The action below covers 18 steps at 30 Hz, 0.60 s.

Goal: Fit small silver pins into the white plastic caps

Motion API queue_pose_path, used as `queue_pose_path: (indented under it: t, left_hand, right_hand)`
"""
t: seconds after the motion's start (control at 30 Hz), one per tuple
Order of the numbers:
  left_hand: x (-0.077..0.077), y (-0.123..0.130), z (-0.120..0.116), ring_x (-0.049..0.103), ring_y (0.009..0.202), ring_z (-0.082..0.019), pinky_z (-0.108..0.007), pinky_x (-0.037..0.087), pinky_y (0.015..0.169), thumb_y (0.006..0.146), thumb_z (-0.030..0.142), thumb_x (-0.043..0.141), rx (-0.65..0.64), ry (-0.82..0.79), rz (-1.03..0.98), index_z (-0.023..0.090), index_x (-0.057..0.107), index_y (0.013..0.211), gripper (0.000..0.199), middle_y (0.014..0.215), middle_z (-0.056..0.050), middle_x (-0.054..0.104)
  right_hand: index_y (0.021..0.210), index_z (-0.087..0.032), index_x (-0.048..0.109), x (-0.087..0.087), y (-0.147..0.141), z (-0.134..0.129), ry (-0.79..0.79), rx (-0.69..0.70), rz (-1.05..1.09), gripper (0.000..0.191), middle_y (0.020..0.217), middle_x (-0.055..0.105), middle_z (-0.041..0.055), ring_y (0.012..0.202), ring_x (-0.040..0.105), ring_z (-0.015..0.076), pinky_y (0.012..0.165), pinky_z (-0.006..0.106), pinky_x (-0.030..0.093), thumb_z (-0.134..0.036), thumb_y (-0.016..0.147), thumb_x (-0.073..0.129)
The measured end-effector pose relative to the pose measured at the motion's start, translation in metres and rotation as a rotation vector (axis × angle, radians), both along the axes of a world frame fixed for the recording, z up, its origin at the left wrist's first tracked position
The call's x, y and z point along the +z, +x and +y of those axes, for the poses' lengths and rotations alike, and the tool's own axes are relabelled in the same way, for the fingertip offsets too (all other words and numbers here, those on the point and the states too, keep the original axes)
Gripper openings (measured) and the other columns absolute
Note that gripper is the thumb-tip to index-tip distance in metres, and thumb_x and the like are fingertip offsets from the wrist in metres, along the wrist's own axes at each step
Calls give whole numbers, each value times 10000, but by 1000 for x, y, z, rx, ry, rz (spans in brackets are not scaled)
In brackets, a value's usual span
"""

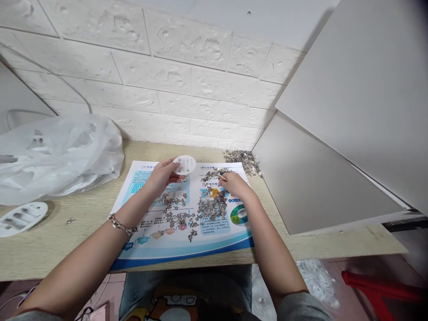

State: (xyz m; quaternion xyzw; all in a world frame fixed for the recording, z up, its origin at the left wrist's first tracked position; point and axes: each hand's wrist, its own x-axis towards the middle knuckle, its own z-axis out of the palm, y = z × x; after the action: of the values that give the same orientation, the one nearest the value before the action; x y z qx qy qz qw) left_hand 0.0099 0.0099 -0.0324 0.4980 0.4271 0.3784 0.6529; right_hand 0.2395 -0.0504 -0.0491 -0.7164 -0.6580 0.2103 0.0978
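Note:
My left hand [165, 174] grips the left edge of a white oval plastic piece [187, 165] with slots, held above a printed sheet [133, 209]. My right hand [232, 183] is closed around a thin, light-coloured stick-like tool [221, 177], its tip at a small cluster of metal parts near the sheet's upper right. Many small silvery metal parts [212, 207] lie scattered over the middle of the sheet, between and below my hands.
A bigger heap of metal parts [242, 159] sits by the wall at the back right. On the left are a white plastic bag [67, 156] and another oval piece [23, 218]. Grey-white panels [327, 178] stand to the right. A red object [381, 290] is below the table.

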Motion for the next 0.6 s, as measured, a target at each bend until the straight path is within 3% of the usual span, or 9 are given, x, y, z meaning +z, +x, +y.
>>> queue_pose_path:
  t: [0.17, 0.27, 0.33, 0.47, 0.6]
  left_hand:
    - [0, 1, 0, 588, 538, -113, -167, 459, 446, 735, 168, 495, 30, -28, -70, 133, 495, 1126, 393, 745, -57, 595]
    - [0, 2, 0, 582, 526, -104, -157, 447, 426, 738, 156, 485, 35, -30, -89, 145, 482, 1138, 399, 772, -58, 592]
    - [-1, 2, 0, 587, 533, -107, -160, 450, 426, 741, 155, 486, 33, -30, -94, 145, 484, 1130, 390, 795, -62, 588]
    - [-1, 2, 0, 595, 542, -112, -171, 463, 432, 734, 150, 496, 44, -26, -100, 148, 495, 1113, 379, 847, -63, 582]
    - [0, 2, -1, 593, 540, -111, -173, 462, 429, 735, 149, 496, 43, -24, -96, 142, 494, 1118, 382, 845, -64, 581]
  right_hand:
    - [647, -152, 517, 0, -11, 0, 61, 37, -90, 233, 711, 579, 55, 629, 480, 131, 523, 232, 258, -196, 817, 364]
    - [752, -161, 578, 3, -18, -2, 152, 43, -148, 282, 773, 596, 61, 680, 500, 147, 548, 240, 272, -240, 861, 330]
    - [856, -190, 607, 5, -25, -4, 195, 118, -92, 250, 856, 606, 45, 742, 517, 143, 581, 233, 297, -252, 858, 365]
    - [904, -212, 642, 5, -38, -9, 135, 325, 38, 184, 871, 611, 20, 793, 528, 133, 618, 223, 331, -285, 782, 526]
    - [815, -200, 659, 1, -47, -12, 92, 352, 33, 141, 829, 613, 17, 749, 521, 121, 589, 224, 325, -249, 772, 534]
